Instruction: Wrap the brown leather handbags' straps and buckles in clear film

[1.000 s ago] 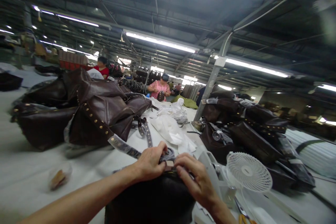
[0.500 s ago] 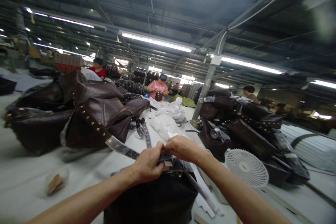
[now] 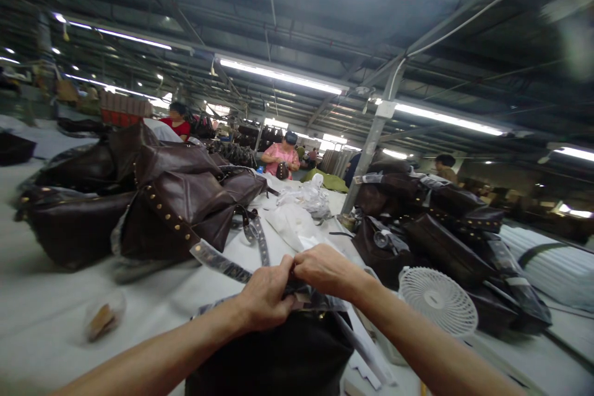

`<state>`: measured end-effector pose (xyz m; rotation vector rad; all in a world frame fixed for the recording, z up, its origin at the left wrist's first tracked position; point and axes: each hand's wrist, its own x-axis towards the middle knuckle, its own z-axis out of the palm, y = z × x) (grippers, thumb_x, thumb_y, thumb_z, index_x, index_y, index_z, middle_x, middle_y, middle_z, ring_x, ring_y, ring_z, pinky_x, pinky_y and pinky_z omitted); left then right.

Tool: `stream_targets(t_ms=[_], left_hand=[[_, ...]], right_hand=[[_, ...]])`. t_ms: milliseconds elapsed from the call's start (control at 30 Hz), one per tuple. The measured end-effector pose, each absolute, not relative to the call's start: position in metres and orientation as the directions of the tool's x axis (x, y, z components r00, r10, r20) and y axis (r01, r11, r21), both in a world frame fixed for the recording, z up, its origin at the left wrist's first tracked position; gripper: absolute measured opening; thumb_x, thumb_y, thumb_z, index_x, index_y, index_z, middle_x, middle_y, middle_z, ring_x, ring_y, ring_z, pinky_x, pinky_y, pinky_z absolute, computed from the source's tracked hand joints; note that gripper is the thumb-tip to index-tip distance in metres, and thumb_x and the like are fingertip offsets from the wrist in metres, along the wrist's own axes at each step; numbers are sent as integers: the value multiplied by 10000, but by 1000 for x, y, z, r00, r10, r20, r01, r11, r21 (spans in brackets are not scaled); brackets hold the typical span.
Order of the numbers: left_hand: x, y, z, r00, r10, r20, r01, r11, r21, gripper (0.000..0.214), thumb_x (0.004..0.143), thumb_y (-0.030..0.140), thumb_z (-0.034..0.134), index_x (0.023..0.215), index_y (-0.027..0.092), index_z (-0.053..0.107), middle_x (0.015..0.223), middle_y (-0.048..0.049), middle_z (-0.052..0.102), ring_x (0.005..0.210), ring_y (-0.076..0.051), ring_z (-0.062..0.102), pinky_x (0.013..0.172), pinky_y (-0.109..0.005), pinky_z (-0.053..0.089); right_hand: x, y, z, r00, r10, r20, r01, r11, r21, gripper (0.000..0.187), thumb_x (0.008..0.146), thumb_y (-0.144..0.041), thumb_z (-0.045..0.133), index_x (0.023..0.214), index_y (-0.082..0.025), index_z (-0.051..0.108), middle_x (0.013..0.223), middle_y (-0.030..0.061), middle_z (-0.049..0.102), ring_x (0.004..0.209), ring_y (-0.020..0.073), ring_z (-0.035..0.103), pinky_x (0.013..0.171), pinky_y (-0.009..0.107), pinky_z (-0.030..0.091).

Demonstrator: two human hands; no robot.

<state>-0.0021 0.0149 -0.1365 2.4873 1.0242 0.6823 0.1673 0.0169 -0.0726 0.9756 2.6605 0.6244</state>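
Observation:
A dark leather handbag (image 3: 273, 356) stands upright on the white table right in front of me. Above its top edge my left hand (image 3: 266, 294) and my right hand (image 3: 320, 269) meet, fingers curled and thumbs close together. Both pinch at the bag's strap area, though the exact piece between the fingertips is hidden. A plastic-wrapped, studded strap (image 3: 220, 262) runs out to the left from under my left hand. Clear plastic film and a small pale tag lie below my right hand, at the bag's opening.
Brown studded bags (image 3: 180, 210) are heaped on the left, with another pile (image 3: 445, 247) on the right. A white round fan (image 3: 437, 300) stands beside my right forearm. A metal post (image 3: 369, 154) rises behind. Crumpled white wrapping (image 3: 301, 207) lies ahead; a co-worker (image 3: 281, 154) sits beyond.
Both hands stay together above the bag, with the fingers shifting slightly. The whole view has moved a little, so things appear slightly further right.

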Motion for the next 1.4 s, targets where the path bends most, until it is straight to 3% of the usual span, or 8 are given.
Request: stream_targets(t_ms=[200, 700, 900, 1000, 1100, 1200, 1300, 1400], left_hand=[[-2, 20, -138, 638, 708, 303, 477, -672, 566, 313, 685, 201, 544, 931, 233, 353, 874, -39, 627, 825, -250, 630, 654, -292, 415], [-3, 30, -134, 650, 691, 317, 400, -665, 631, 222, 677, 195, 525, 875, 213, 426, 761, 16, 575, 712, -180, 542, 623, -263, 375], [-3, 35, -137, 672, 658, 339, 317, -670, 672, 277, 663, 185, 510, 940, 186, 523, 834, 6, 609, 780, -182, 542, 673, -260, 396], [-4, 39, -139, 675, 652, 345, 289, -664, 690, 212, 675, 207, 511, 886, 185, 520, 823, 12, 581, 788, -173, 518, 678, -254, 389], [-5, 41, -141, 648, 700, 299, 353, -625, 696, 148, 678, 231, 518, 815, 189, 481, 737, 32, 497, 722, -152, 471, 617, -239, 356], [-6, 42, -141, 651, 705, 282, 364, -616, 699, 145, 683, 248, 529, 804, 191, 471, 716, 42, 471, 694, -139, 450, 603, -233, 339], [-5, 42, -143, 667, 684, 296, 334, -629, 702, 149, 690, 258, 537, 808, 189, 476, 727, 39, 487, 704, -140, 456, 619, -236, 345], [-4, 42, -144, 676, 675, 296, 321, -631, 706, 153, 692, 257, 537, 810, 192, 466, 733, 38, 480, 726, -146, 464, 625, -234, 349]], right_hand=[[170, 11, -86, -759, 651, 19, 592, 678, 437, 108, 917, -164, 510, 902, -164, 617, 881, 56, 674, 747, 173, 625, 565, 297, 359], [175, 15, -99, -748, 630, 210, 636, 589, 498, 114, 943, -162, 511, 863, -178, 590, 820, 37, 622, 725, 177, 563, 557, 305, 336], [177, 21, -98, -704, 659, 265, 693, 555, 460, 130, 922, -149, 514, 838, -184, 607, 835, 43, 628, 736, 175, 565, 555, 289, 328], [180, 19, -94, -662, 685, 303, 746, 566, 350, 161, 930, -134, 481, 848, -179, 612, 842, 41, 633, 728, 158, 570, 575, 271, 344], [185, 7, -89, -488, 755, 439, 850, 526, 39, 196, 957, -208, 460, 841, -181, 615, 785, 19, 641, 712, 145, 583, 614, 256, 372], [188, -13, -92, -367, 857, 362, 859, 462, -222, 222, 906, -336, 567, 748, -196, 635, 706, -10, 631, 648, 136, 576, 594, 246, 375], [188, -29, -108, -350, 886, 305, 864, 431, -260, 78, 801, -285, 695, 773, -223, 659, 766, -24, 630, 679, 139, 591, 595, 235, 382], [185, -34, -128, -320, 855, 407, 842, 454, -292, 112, 868, -207, 599, 768, -228, 643, 779, -17, 614, 708, 141, 605, 629, 238, 413]])
